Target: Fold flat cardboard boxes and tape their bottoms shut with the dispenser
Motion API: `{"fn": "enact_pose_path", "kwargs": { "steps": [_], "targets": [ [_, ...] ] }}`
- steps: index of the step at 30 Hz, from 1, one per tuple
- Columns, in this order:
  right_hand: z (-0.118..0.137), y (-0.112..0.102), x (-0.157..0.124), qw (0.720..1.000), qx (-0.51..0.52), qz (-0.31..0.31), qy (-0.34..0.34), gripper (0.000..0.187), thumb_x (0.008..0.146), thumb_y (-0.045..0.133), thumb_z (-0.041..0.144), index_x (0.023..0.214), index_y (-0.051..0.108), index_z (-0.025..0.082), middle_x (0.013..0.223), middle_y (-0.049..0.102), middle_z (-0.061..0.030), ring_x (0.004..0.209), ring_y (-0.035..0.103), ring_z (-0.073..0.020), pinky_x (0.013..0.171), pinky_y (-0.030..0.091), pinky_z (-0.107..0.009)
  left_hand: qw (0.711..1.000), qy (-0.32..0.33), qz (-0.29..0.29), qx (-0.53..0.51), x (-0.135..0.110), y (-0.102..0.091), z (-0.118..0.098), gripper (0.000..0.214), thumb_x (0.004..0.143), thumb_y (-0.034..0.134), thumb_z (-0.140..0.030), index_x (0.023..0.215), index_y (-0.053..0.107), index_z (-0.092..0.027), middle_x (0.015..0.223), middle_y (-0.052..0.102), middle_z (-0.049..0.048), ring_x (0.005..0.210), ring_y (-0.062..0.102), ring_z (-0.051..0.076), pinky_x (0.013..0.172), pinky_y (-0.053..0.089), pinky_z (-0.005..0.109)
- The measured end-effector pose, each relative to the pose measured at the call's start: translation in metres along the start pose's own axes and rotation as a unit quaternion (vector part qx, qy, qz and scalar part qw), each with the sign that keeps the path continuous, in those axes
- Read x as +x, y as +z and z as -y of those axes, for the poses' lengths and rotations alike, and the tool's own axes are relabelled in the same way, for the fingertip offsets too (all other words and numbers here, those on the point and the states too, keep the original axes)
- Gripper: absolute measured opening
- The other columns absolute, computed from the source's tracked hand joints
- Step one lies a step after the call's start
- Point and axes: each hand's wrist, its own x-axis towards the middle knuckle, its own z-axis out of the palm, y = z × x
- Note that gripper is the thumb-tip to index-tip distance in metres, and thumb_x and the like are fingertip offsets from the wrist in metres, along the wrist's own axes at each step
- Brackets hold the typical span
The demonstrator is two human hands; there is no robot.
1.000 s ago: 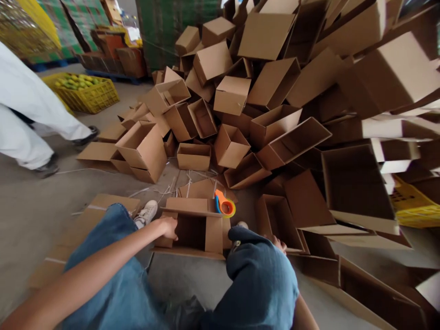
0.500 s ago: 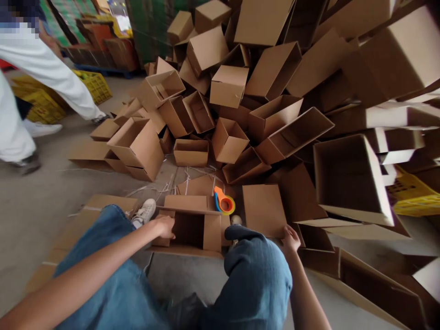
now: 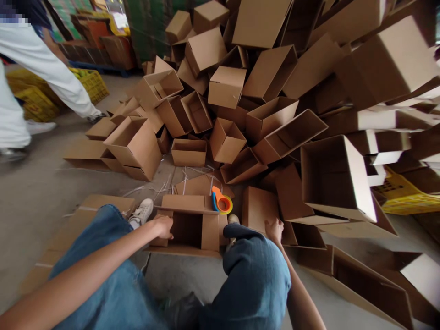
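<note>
Between my knees an open cardboard box (image 3: 210,231) lies on the floor with its flaps spread. My left hand (image 3: 162,227) is closed over its left flap, fingers curled over the flap's inner edge. To the right of my right knee, my right hand (image 3: 274,229) grips the near edge of another cardboard box (image 3: 260,208); some of its fingers are hidden. An orange tape dispenser (image 3: 222,201) with a blue and yellow rim lies against the far side of the box between my knees.
A large heap of empty cardboard boxes (image 3: 227,87) rises ahead and to the right. Flattened cardboard (image 3: 68,233) lies by my left leg. Loose white straps (image 3: 154,187) are on the floor. A yellow crate (image 3: 409,190) stands at right. A person in white trousers (image 3: 58,68) is at far left.
My right hand has moved left and slightly up along with the box it grips, whose top face has tilted. My left hand stays on its flap. The view has shifted slightly.
</note>
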Motion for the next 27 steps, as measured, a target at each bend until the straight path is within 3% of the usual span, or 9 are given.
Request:
{"fn": "enact_pose_path", "kwargs": {
  "steps": [4, 6, 8, 10, 12, 15, 18, 21, 27],
  "targets": [
    [0.039, 0.025, -0.005, 0.984, 0.049, 0.136, -0.106, 0.031, 0.09, 0.045, 0.023, 0.115, 0.061, 0.015, 0.123, 0.063, -0.0153, 0.111, 0.06, -0.0271, 0.094, 0.046, -0.032, 1.0, 0.0, 0.006, 0.007, 0.0, 0.0, -0.002, 0.053, 0.081, 0.069, -0.041, 0.122, 0.068, -0.008, 0.125, 0.068, 0.0234, 0.119, 0.064, 0.034, 0.097, 0.051, 0.038],
    [0.061, 0.046, -0.004, 0.972, 0.062, 0.188, -0.124, 0.034, 0.091, 0.05, 0.028, 0.121, 0.059, 0.015, 0.126, 0.063, -0.0125, 0.111, 0.061, -0.0235, 0.092, 0.047, -0.03, 1.0, -0.002, 0.002, 0.007, 0.001, 0.0, -0.002, 0.051, 0.081, 0.069, -0.042, 0.121, 0.069, -0.011, 0.124, 0.069, 0.0226, 0.118, 0.065, 0.034, 0.096, 0.052, 0.037],
    [0.079, 0.066, -0.001, 0.968, 0.06, 0.221, -0.107, 0.044, 0.094, 0.051, 0.034, 0.133, 0.051, 0.013, 0.126, 0.062, -0.0147, 0.11, 0.063, -0.0232, 0.087, 0.05, -0.03, 1.0, -0.002, 0.0, 0.004, 0.002, 0.001, -0.001, 0.05, 0.08, 0.07, -0.042, 0.119, 0.071, -0.012, 0.121, 0.07, 0.0226, 0.116, 0.066, 0.034, 0.094, 0.053, 0.038],
    [0.091, 0.083, 0.003, 0.962, 0.05, 0.261, -0.066, 0.05, 0.097, 0.049, 0.041, 0.135, 0.049, 0.008, 0.112, 0.067, -0.016, 0.096, 0.068, -0.0238, 0.077, 0.053, -0.031, 1.0, -0.001, -0.001, 0.0, 0.004, 0.003, 0.0, 0.049, 0.079, 0.07, -0.043, 0.118, 0.071, -0.012, 0.119, 0.071, 0.023, 0.115, 0.066, 0.035, 0.094, 0.053, 0.038],
    [0.097, 0.095, 0.006, 0.95, 0.042, 0.309, -0.023, 0.046, 0.099, 0.047, 0.045, 0.126, 0.056, 0.008, 0.096, 0.07, -0.0117, 0.08, 0.069, -0.0209, 0.07, 0.054, -0.032, 1.0, -0.003, 0.0, -0.003, 0.006, 0.004, 0.0, 0.048, 0.078, 0.071, -0.043, 0.116, 0.073, -0.013, 0.118, 0.071, 0.0227, 0.114, 0.067, 0.035, 0.094, 0.053, 0.039],
    [0.102, 0.107, 0.006, 0.934, 0.049, 0.354, 0.015, 0.033, 0.099, 0.054, 0.042, 0.112, 0.062, 0.013, 0.098, 0.068, -0.0058, 0.079, 0.067, -0.0158, 0.072, 0.057, -0.033, 1.0, -0.006, 0.001, -0.002, 0.006, 0.003, 0.0, 0.048, 0.078, 0.071, -0.043, 0.115, 0.074, -0.013, 0.118, 0.071, 0.0231, 0.114, 0.067, 0.036, 0.094, 0.053, 0.041],
    [0.101, 0.111, 0.004, 0.934, 0.069, 0.348, 0.034, 0.029, 0.096, 0.059, 0.039, 0.112, 0.063, 0.014, 0.104, 0.067, -0.0052, 0.085, 0.066, -0.0158, 0.075, 0.058, -0.034, 1.0, -0.002, 0.008, 0.001, 0.004, 0.0, -0.001, 0.047, 0.079, 0.071, -0.042, 0.114, 0.074, -0.01, 0.118, 0.071, 0.0244, 0.114, 0.066, 0.037, 0.095, 0.054, 0.042],
    [0.092, 0.102, 0.003, 0.948, 0.099, 0.298, 0.047, 0.026, 0.097, 0.058, 0.037, 0.103, 0.064, 0.013, 0.092, 0.068, -0.0032, 0.076, 0.066, -0.0136, 0.07, 0.057, -0.03, 1.0, 0.002, 0.017, 0.009, 0.004, -0.001, -0.002, 0.045, 0.081, 0.069, -0.042, 0.113, 0.074, -0.01, 0.117, 0.071, 0.0241, 0.114, 0.067, 0.037, 0.094, 0.054, 0.042],
    [0.048, 0.04, 0.005, 0.978, 0.147, 0.129, 0.069, 0.036, 0.094, 0.052, 0.037, 0.071, 0.063, 0.012, 0.054, 0.063, -0.0053, 0.055, 0.064, -0.0179, 0.056, 0.05, -0.026, 1.0, 0.003, 0.016, 0.018, 0.007, 0.002, 0.0, 0.052, 0.081, 0.068, -0.044, 0.119, 0.071, -0.009, 0.123, 0.069, 0.0243, 0.119, 0.064, 0.036, 0.098, 0.051, 0.04]
  ]
}}
